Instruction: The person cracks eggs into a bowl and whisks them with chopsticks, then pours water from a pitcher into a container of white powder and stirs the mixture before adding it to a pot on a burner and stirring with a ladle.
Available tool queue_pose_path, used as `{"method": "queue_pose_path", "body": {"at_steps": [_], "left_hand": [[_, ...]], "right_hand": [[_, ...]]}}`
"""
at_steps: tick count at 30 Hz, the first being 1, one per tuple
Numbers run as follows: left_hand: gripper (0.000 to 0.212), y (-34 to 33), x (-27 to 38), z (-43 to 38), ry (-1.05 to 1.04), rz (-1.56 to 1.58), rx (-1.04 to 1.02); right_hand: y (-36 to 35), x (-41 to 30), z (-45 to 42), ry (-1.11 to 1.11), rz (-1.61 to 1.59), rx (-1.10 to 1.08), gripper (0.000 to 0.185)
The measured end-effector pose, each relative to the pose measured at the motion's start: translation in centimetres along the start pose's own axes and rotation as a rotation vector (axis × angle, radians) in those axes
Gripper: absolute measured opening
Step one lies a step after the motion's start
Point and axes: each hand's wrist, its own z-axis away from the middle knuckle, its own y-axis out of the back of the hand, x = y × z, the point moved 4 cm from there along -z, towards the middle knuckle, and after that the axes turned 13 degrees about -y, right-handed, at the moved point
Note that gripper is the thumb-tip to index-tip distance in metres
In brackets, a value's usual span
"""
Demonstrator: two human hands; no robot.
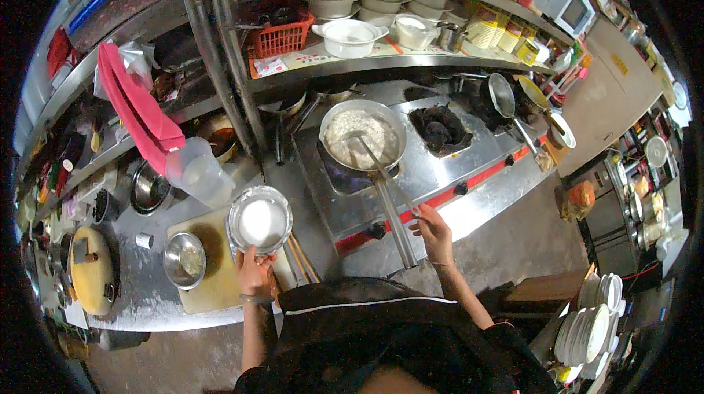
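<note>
With my left hand [254, 273] I hold a metal bowl [234, 217] by its near rim, and something white [258, 222] shows inside it. Between the fingers of my right hand [434, 232] is the thin handle of a ladle [367, 147]. The ladle's head dips into the pale, frothy liquid [344, 127] in a metal saucepan [401, 119]. This pan sits over the left burner of a gas stove [421, 166], and its thick handle [397, 223] points towards me, just left of my right hand.
Left of me, a cutting board [212, 292] carries a small steel bowl [186, 256] and chopsticks [303, 259]. A clear plastic jug [201, 174] stands behind, near a pink cloth [135, 111]. Vertical pipes [225, 64] rise left of the stove. Stacked plates [580, 333] are at the right.
</note>
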Motion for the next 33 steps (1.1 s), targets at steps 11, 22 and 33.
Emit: {"method": "queue_pose_path", "body": {"at_steps": [11, 22, 33], "left_hand": [[0.024, -3.1, 0.2, 1.6, -0.037, 0.004, -0.094], [0.025, -7.1, 1.6, 3.5, -0.117, -0.054, -0.041], [0.031, -3.3, -0.1, 2.0, -0.014, -0.027, -0.053]], "right_hand": [[-0.9, -0.6, 2.0, 0.044, -0.079, 0.008, 0.03], [0.7, 15.5, 4.1, -0.336, 1.259, -0.313, 0.035], [0.2, 18.1, 4.1, -0.198, 1.344, -0.363, 0.048]]}}
